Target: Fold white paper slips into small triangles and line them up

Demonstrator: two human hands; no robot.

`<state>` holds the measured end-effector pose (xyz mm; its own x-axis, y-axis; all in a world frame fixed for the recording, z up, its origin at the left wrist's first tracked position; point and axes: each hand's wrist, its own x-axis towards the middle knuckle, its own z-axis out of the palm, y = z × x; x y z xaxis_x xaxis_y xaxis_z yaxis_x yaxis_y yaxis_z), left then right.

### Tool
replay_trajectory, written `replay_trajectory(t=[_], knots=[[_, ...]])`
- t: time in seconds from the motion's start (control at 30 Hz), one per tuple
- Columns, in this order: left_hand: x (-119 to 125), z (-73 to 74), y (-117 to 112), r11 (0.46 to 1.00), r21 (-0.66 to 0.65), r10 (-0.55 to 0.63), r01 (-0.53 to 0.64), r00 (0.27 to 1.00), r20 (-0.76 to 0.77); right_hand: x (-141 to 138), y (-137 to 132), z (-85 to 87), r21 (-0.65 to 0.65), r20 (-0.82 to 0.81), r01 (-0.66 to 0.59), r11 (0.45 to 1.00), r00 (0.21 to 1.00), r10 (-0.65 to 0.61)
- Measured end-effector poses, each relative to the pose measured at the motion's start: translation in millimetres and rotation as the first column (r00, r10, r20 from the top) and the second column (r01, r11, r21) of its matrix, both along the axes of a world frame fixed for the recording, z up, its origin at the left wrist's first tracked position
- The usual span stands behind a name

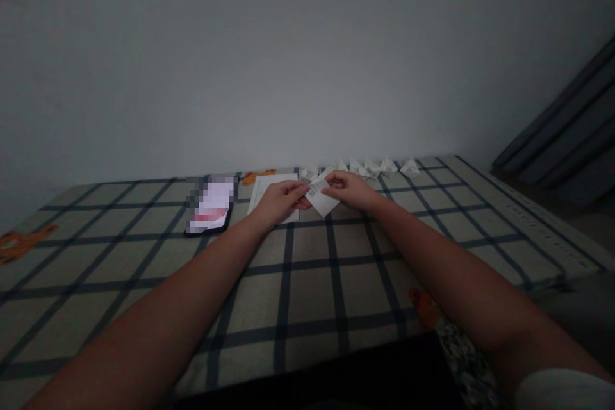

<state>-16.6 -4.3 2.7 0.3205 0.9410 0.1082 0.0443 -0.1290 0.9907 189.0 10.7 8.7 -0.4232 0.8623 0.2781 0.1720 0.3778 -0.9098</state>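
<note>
Both my hands meet over a checked bedsheet point(312, 282) and pinch one small folded piece of white paper point(321, 198) between them. My left hand point(281, 200) grips its left edge with closed fingers. My right hand point(350, 189) grips its upper right edge, fingers closed too. Under and behind my left hand lies a stack of white paper sheets point(269, 189). A row of several small folded white paper pieces point(379, 167) lies along the far edge, just beyond my right hand.
A phone point(211, 208) with a lit screen lies left of the paper stack. A plain wall point(288, 57) rises right behind the far edge. Dark slats point(567, 134) lean at the far right. Orange cartoon prints dot the sheet.
</note>
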Motion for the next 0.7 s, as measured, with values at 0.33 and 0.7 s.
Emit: replay_trajectory(t=[0.33,0.7], knots=[[-1.7,-2.5,3.5,0.993,-0.076,-0.092,0.092,0.996,0.012,4.4,5.0,-2.9,0.234,0.075,0.094,0.968,0.991,-0.115],[-2.6,-2.1,5.4,0.988,-0.136,-0.051,0.071,0.988,0.144,3.5,-6.4,6.0,0.603,0.28,-0.065,0.795,0.95,-0.135]])
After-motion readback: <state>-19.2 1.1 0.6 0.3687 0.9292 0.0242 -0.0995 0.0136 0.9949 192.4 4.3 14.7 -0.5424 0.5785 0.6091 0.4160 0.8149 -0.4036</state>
